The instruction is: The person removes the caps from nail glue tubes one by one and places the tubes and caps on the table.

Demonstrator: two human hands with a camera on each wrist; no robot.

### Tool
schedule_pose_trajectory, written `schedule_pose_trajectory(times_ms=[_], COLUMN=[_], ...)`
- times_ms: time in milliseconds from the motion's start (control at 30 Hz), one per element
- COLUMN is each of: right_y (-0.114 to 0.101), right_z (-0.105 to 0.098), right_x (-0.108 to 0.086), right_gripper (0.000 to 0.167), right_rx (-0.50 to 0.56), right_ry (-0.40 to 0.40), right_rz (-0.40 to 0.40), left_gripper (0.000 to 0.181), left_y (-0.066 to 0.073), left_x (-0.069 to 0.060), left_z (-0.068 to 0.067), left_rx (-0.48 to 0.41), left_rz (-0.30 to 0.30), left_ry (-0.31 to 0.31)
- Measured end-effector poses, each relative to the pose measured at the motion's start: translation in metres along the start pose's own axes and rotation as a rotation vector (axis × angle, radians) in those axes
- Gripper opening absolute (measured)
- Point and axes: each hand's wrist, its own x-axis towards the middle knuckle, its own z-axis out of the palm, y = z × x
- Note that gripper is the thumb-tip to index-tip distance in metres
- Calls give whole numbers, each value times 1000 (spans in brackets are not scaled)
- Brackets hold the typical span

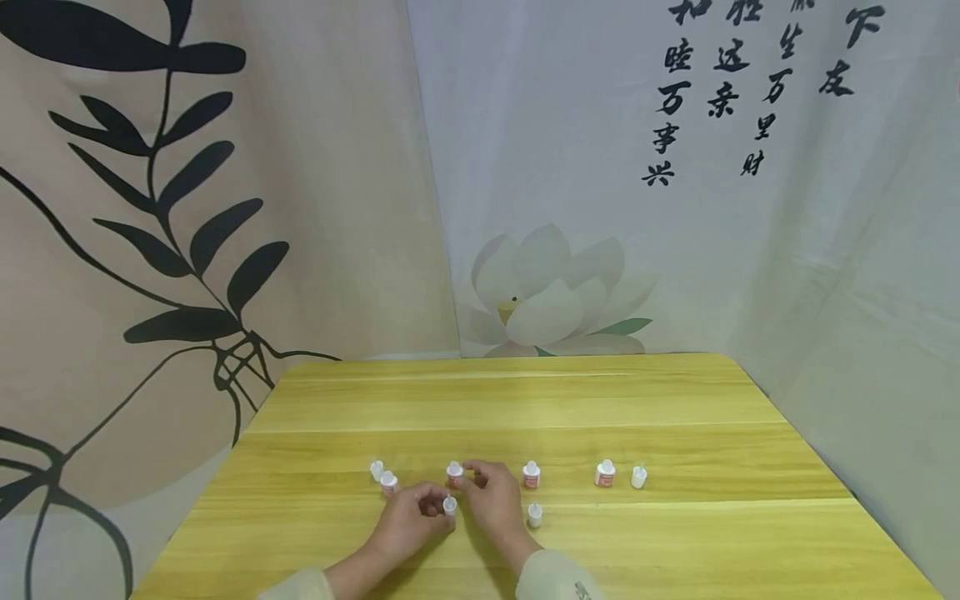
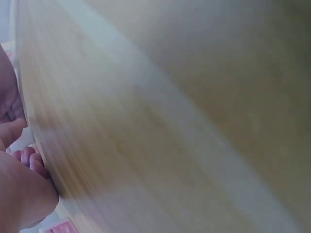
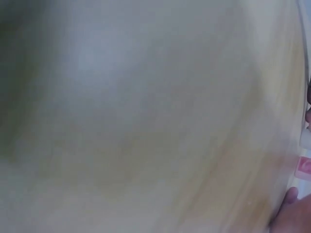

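My left hand (image 1: 412, 517) pinches a small white cap (image 1: 450, 506) between thumb and fingers, just above the table. Behind that cap stands a small white bottle (image 1: 454, 472) with a red label. My right hand (image 1: 491, 496) holds this bottle from its right side, thumb in front and index finger behind. In the right wrist view, the bottle's pink-red label (image 3: 304, 166) shows between the two hands at the right edge. Beside my left hand's knuckles stands another labelled bottle (image 1: 388, 483), with a white cap (image 1: 377, 471) close behind it.
Two more labelled bottles (image 1: 531, 475) (image 1: 605, 473) stand in the row to the right. One white cap (image 1: 535, 515) sits right of my right wrist, another (image 1: 639, 477) at the row's right end. The wooden table (image 1: 675, 550) meets a printed curtain (image 1: 360, 208) behind.
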Motion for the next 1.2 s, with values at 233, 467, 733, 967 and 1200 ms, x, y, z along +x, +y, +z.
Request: schedule_pose_trajectory(times_ms=[233, 467, 733, 967, 1200], right_y=[-7, -22, -47, -53, -44], right_z=[-5, -4, -16, -43, -82], right_x=[-3, -2, 12, 31, 54], right_gripper=[39, 37, 31, 32, 33], right_rx=[60, 89, 55, -13, -111], right_ry=[-37, -11, 20, 47, 129], right_rz=[45, 41, -51, -124, -153], left_gripper=[35, 38, 31, 33, 32], left_y=[4, 21, 47, 57, 52], left_x=[-3, 2, 26, 59, 82], left_z=[-11, -37, -69, -91, -107], left_rx=[-24, 16, 19, 64, 133], left_rz=[-34, -116, -120, -53, -52], left_ry=[18, 87, 189, 246, 287])
